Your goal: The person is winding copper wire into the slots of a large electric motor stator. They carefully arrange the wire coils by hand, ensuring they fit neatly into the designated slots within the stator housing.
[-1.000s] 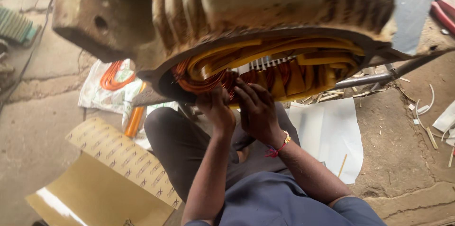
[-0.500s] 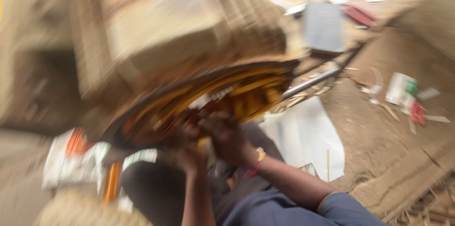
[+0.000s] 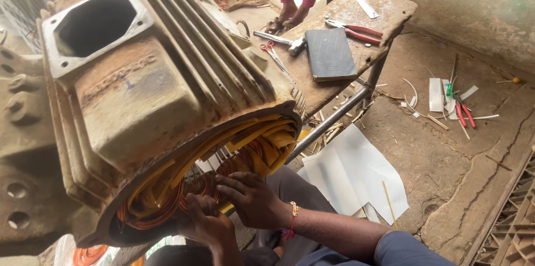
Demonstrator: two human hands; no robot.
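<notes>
A big rusty finned motor housing [image 3: 145,93] lies on its side in front of me, its open end facing me. Inside it sit copper wire coils [image 3: 167,207] and yellow insulation strips [image 3: 262,138]. My left hand [image 3: 207,222] rests at the lower rim of the opening, its fingers curled against the copper windings. My right hand [image 3: 251,199], with a beaded band on the wrist, lies flat with spread fingers pressing on the windings just inside the opening.
A worn wooden bench [image 3: 379,15] behind the housing carries a dark notebook [image 3: 331,54], red-handled pliers [image 3: 356,30], scissors [image 3: 273,54] and a hammer [image 3: 278,40]. Another person's hands [image 3: 287,18] rest on its far end. White sheets [image 3: 356,174] and small tools [image 3: 462,112] lie on the concrete floor.
The view has swung up and right, so the bench and floor at the right now show. Both hands remain at the windings in the housing's opening.
</notes>
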